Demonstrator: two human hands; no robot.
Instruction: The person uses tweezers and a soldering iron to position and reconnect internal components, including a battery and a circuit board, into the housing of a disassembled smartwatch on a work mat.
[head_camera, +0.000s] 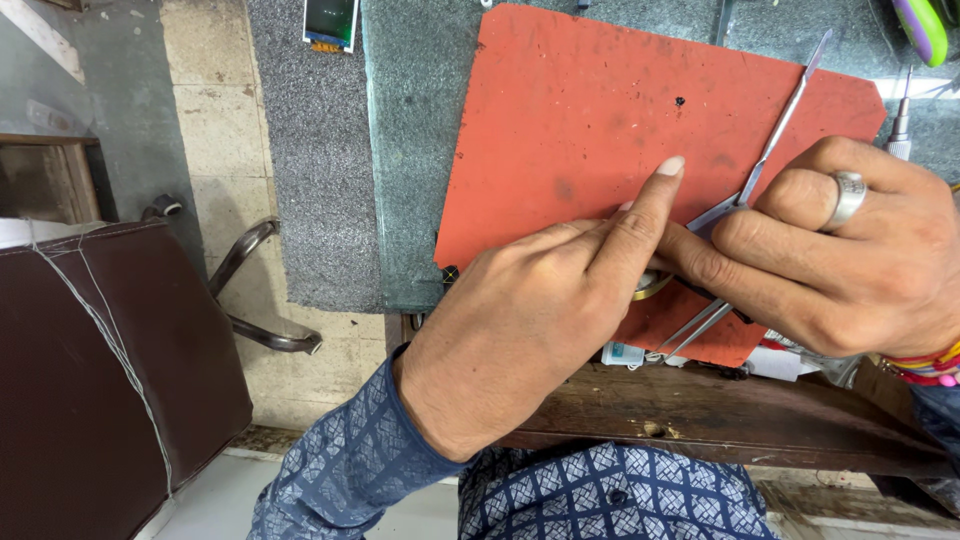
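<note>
My left hand (540, 300) lies on an orange work mat (590, 110), index finger stretched out and pressing down on a small part that is mostly hidden under both hands. My right hand (850, 250), with a silver ring on one finger, grips a thin metal spudger (785, 120) whose flat blade points up and to the right. A pair of metal tweezers (695, 330) pokes out below my right hand. A bit of yellowish tape or ribbon (650, 288) shows between the two hands.
The mat lies on a dark green stone counter (410, 150) with a wooden edge (700, 410) below. A small display screen (330, 22) sits at the top left, a green-handled tool (925, 28) and a screwdriver (900, 125) at the right. A brown chair (90, 370) stands left.
</note>
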